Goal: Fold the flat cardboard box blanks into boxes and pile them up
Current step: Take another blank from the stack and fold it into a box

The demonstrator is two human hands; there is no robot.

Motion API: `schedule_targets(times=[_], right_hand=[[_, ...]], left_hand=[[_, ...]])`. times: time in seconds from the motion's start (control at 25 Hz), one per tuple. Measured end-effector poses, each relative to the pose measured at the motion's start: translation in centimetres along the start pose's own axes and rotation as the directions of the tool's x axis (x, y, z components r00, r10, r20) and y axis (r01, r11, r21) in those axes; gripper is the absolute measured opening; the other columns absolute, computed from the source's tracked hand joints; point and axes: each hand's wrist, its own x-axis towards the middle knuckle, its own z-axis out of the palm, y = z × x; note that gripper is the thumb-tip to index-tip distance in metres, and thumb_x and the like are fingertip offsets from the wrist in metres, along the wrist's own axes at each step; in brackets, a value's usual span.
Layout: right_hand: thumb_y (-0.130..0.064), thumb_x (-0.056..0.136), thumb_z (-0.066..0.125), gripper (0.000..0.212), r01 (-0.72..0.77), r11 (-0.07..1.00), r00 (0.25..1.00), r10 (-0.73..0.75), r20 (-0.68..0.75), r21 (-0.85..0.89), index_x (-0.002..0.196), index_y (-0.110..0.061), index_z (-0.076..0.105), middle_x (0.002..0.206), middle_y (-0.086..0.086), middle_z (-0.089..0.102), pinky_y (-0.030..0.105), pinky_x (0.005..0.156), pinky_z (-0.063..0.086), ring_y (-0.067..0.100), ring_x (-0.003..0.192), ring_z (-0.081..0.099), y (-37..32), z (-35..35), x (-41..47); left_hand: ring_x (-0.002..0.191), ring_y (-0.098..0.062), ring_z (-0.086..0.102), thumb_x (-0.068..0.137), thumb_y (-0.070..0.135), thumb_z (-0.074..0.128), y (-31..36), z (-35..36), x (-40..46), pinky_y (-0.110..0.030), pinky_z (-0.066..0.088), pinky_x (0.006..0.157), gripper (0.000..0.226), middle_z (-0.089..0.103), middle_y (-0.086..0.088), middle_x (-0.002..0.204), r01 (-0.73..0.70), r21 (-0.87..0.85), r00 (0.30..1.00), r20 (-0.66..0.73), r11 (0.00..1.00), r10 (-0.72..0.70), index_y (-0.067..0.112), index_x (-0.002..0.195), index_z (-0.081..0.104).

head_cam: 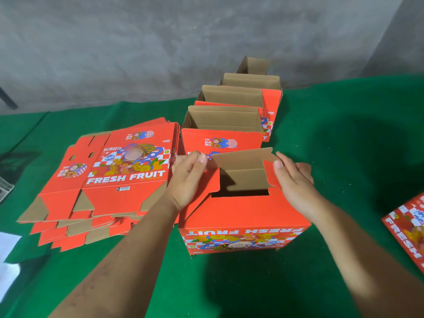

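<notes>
From the head camera, a half-folded red box point(243, 210) stands upside down on the green counter point(344, 157), near the front edge. The left grip point(188, 177) pinches its left top flap; the right grip point(296, 180) lies with straight fingers against the right flap. Flat blanks point(110, 180) are stacked to the left, and folded boxes point(229, 115) line up behind.

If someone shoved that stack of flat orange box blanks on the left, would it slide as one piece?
Probably not. The stack of flat blanks already lies fanned, its edges staggered, so the sheets likely slip over one another. The printed faces look smooth. The green cloth beneath might drag on the bottom sheet.
</notes>
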Motion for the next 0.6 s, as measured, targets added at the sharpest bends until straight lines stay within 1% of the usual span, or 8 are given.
schedule_targets(times=[0.12,0.2,0.24,0.28,0.36,0.44,0.52,0.6], right_hand=[[-0.070,0.089,0.054,0.071,0.070,0.988,0.998,-0.070,0.001,-0.137,0.152,-0.058,0.023,0.153,0.003,0.028,0.047,0.118,0.022,0.031,0.144,0.024,-0.2,0.5,-0.2],[-0.053,0.088,0.070,0.083,0.113,0.965,0.994,-0.110,0.027,-0.237,0.155,-0.053,0.021,0.153,0.000,0.027,0.045,0.117,0.025,0.029,0.141,0.025,0.3,0.5,-0.4],[-0.050,0.087,0.071,0.081,0.115,0.961,0.993,-0.113,0.021,-0.250,0.154,-0.052,0.025,0.152,-0.001,0.028,0.044,0.115,0.026,0.028,0.140,0.026,0.5,0.5,-0.4],[-0.049,0.087,0.070,0.071,0.102,0.977,0.995,-0.102,0.010,-0.185,0.150,-0.053,0.035,0.150,-0.001,0.032,0.041,0.114,0.026,0.028,0.139,0.028,0.4,0.4,-0.4],[-0.063,0.080,0.061,0.050,-0.034,0.983,0.999,0.029,0.033,0.181,0.130,-0.055,0.061,0.145,0.001,0.046,0.040,0.115,0.028,0.029,0.137,0.041,-0.1,0.0,-0.4],[-0.082,0.074,0.049,0.056,-0.101,0.943,0.994,0.079,0.080,0.318,0.118,-0.055,0.069,0.139,-0.003,0.055,0.046,0.116,0.034,0.023,0.134,0.048,0.0,-0.2,-0.5],[-0.081,0.072,0.058,0.057,0.070,0.997,0.994,-0.073,0.079,0.044,0.123,-0.056,0.062,0.133,-0.014,0.049,0.038,0.109,0.032,0.014,0.134,0.036,0.4,-0.3,-1.2],[-0.069,0.071,0.075,0.071,0.130,0.973,0.988,-0.113,0.101,-0.188,0.136,-0.054,0.049,0.131,-0.012,0.040,0.036,0.102,0.032,0.015,0.130,0.030,0.2,-0.4,-1.1]], left_hand=[[0.112,-0.022,0.045,0.090,0.063,0.061,0.5,0.2,-0.5,-0.044,0.037,0.101,0.030,0.058,0.009,0.106,-0.020,0.242,1.000,0.017,0.970,0.016,0.035,0.102,0.057],[0.113,-0.022,0.042,0.090,0.057,0.066,0.8,0.6,-0.5,-0.044,0.032,0.097,0.037,0.055,0.015,0.115,-0.113,0.545,0.993,0.082,0.831,0.082,0.036,0.119,0.054],[0.116,-0.021,0.041,0.090,0.058,0.065,1.1,0.7,-0.5,-0.044,0.031,0.099,0.043,0.054,0.017,0.121,-0.130,0.600,0.991,0.110,0.789,0.080,0.039,0.127,0.053],[0.118,-0.019,0.040,0.090,0.061,0.061,1.4,0.6,-0.5,-0.043,0.029,0.101,0.046,0.054,0.020,0.126,-0.145,0.580,0.987,0.139,0.801,0.077,0.043,0.132,0.053],[0.121,-0.011,0.038,0.088,0.075,0.044,1.7,-0.2,-0.7,-0.037,0.023,0.105,0.053,0.055,0.028,0.132,-0.172,0.389,0.967,0.240,0.905,0.081,0.052,0.133,0.059],[0.125,-0.004,0.036,0.084,0.088,0.025,1.5,-0.9,-1.0,-0.028,0.016,0.109,0.068,0.054,0.032,0.137,-0.141,0.211,0.949,0.309,0.967,0.071,0.054,0.130,0.061],[0.130,-0.005,0.035,0.079,0.093,0.028,1.7,-0.9,-0.8,-0.027,0.015,0.109,0.072,0.052,0.032,0.142,-0.144,0.314,0.935,0.354,0.939,0.025,0.056,0.136,0.055],[0.135,-0.016,0.035,0.072,0.097,0.041,1.8,0.0,-0.4,-0.037,0.019,0.109,0.089,0.048,0.024,0.148,-0.208,0.626,0.926,0.374,0.752,-0.056,0.058,0.151,0.035]])
